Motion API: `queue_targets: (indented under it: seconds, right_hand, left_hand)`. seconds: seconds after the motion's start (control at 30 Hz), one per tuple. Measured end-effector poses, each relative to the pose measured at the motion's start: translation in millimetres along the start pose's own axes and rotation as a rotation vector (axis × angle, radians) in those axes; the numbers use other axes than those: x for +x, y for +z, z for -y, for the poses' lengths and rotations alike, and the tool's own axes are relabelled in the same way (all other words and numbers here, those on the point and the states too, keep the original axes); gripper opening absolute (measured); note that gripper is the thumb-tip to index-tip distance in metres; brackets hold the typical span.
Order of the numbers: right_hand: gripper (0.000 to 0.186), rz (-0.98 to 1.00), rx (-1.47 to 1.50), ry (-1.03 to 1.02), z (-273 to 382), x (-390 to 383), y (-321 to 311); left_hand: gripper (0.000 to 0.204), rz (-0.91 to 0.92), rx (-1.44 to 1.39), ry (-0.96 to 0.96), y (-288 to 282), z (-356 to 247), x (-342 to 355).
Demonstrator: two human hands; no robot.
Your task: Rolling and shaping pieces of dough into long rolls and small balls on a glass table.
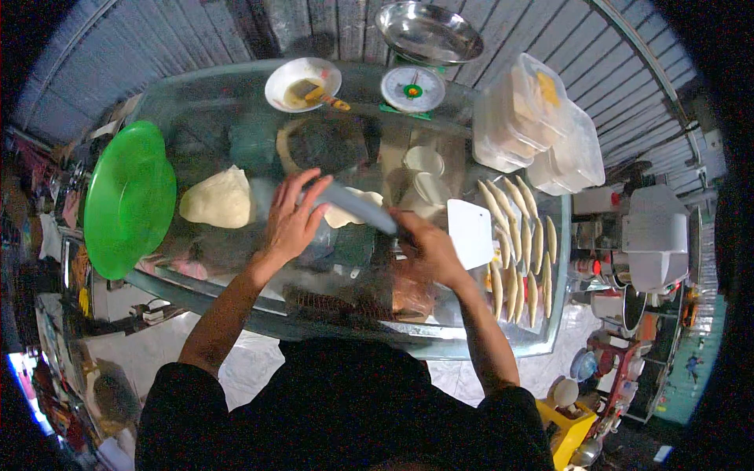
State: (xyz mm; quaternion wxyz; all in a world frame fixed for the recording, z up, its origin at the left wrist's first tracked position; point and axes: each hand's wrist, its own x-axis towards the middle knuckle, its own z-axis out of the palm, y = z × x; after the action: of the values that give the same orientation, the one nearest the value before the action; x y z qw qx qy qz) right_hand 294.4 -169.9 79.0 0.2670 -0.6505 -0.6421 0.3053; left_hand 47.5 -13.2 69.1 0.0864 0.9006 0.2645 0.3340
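Observation:
My right hand [428, 247] is closed around the near right end of a long grey tool [357, 206], smeared by motion, so I cannot tell if it is a blade or a bar. My left hand [292, 220] has its fingers spread at the tool's far left end; whether it touches is unclear. Partly hidden under the tool lies a flat piece of dough [342, 216]. A large lump of dough [218, 199] sits to the left of my left hand. Beside my right hand is a white rectangular scraper [469, 234], with several thin tapered dough sticks [514, 231] in rows beyond it.
A green basin [129, 200] stands at the glass table's [200, 102] left end. At the back are a bowl [303, 85] with a brush [318, 94] and a dial scale [412, 89] with a steel pan [429, 33]. Clear plastic tubs [522, 114] are stacked at the back right.

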Motion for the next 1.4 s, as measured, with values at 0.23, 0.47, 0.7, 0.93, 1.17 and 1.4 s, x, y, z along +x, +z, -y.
queue_targets:
  seconds: [0.23, 0.47, 0.7, 0.93, 1.17, 1.4]
  right_hand:
    - [0.058, -0.068, -0.514, -0.436, -19, 49, 39]
    - [0.034, -0.5, -0.611, -0.148, -37, 78, 47]
    - [0.036, -0.586, -0.638, -0.082, -32, 138, 36]
    - [0.031, -0.7, -0.555, 0.028, -42, 162, 31]
    - [0.028, -0.546, -0.638, -0.015, -42, 78, 53]
    - [0.032, -0.546, -0.62, -0.046, -35, 39, 70]
  left_hand:
    - [0.04, 0.198, 0.203, 0.086, 30, 30, -43]
    - [0.023, 0.009, 0.227, -0.256, 47, 28, -41]
    - [0.046, -0.102, 0.187, -0.354, 51, 55, 4]
    - [0.042, -0.054, 0.223, -0.33, 66, 80, 34]
    - [0.048, 0.317, 0.151, -0.211, 53, 40, -33]
    - [0.054, 0.211, 0.094, -0.18, 34, 1, -61]
